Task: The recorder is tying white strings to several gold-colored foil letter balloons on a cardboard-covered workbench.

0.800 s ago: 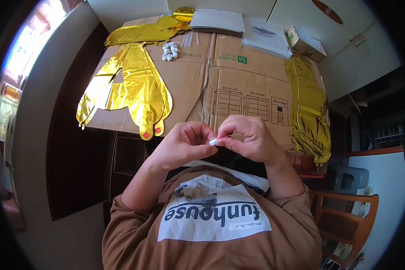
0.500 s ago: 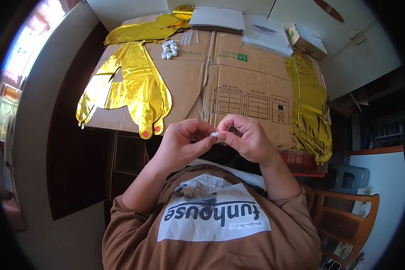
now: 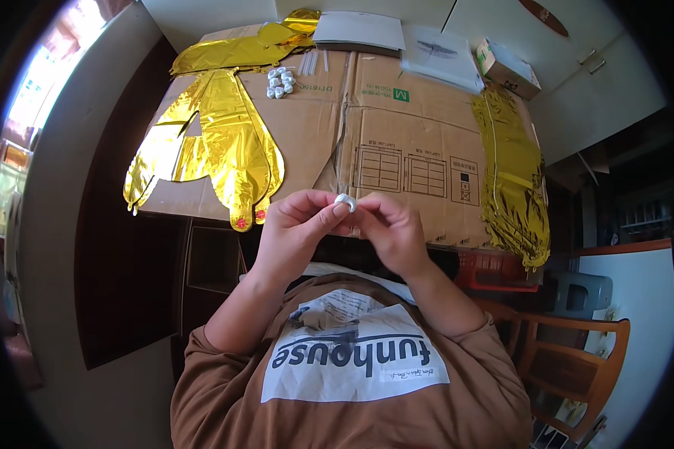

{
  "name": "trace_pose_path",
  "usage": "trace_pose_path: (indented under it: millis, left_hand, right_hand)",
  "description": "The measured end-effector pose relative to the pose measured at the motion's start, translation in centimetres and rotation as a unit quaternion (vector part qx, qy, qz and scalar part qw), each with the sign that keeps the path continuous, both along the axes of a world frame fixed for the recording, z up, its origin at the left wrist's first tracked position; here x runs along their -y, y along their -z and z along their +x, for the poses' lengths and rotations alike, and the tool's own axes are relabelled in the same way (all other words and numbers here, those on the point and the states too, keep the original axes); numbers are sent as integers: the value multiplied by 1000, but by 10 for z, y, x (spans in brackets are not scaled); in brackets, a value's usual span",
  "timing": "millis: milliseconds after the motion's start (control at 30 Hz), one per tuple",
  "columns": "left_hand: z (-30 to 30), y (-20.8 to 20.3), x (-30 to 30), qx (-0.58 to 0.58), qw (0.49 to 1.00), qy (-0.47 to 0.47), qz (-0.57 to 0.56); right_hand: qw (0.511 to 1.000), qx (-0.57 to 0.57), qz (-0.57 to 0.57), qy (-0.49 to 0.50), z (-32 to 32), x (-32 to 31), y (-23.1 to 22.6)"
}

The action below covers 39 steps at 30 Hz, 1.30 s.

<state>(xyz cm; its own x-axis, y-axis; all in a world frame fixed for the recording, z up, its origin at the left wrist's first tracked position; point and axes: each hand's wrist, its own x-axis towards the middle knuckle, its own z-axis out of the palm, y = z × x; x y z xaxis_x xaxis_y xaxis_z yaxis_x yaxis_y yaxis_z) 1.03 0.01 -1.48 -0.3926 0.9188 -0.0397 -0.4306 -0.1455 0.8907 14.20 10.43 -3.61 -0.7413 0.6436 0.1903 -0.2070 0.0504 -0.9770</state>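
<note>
Head view: left fingers (image 3: pixel 329 218) pinch one white bundle (image 3: pixel 345 200), right fingers (image 3: pixel 382 203) against it, grip unclear; I've got gold balloons (image 3: pixel 236 138) uninflated.

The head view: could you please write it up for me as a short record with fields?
Left hand: thumb and forefinger pinch a white piece
Right hand: fingertips close beside that piece; grip unclear
Surface: cardboard
On its left: gold foil
On its right: gold fringe
Toward the far edge: white pile, clear strips, carton
</note>
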Motion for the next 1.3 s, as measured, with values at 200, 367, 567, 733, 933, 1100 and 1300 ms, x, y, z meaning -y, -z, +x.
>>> trace_pose_path:
  millis: [200, 367, 567, 733, 933, 1100, 1300]
  left_hand:
    - [10, 4, 3, -170, 980, -104, -6]
    - [3, -5, 5, -387, 917, -76, -56]
    - [1, -6, 9, -290, 955, 31, -50]
    - [-1, -8, 9, -88, 992, 70, -53]
    - [-5, 9, 3, 68, 997, 23, 10]
    - [-7, 14, 0, 91, 996, -1, 3]
    - [-11, 16, -4, 169, 985, 29, -2]
  right_hand:
    - [842, 31, 525, 119, 4, 2, -21]
    - [779, 30, 622, 76, 10, -11, -47]
    - [901, 15, 420, -105, 5, -38, -62]
    - [978, -12, 1, -208, 1, -46, -29]
    - [996, -57, 7, -64, -1, -16, 10]
    - [950, -12, 294, 106, 3, -17, -9]
    - [873, -33, 474, 110, 9, -35, -19]
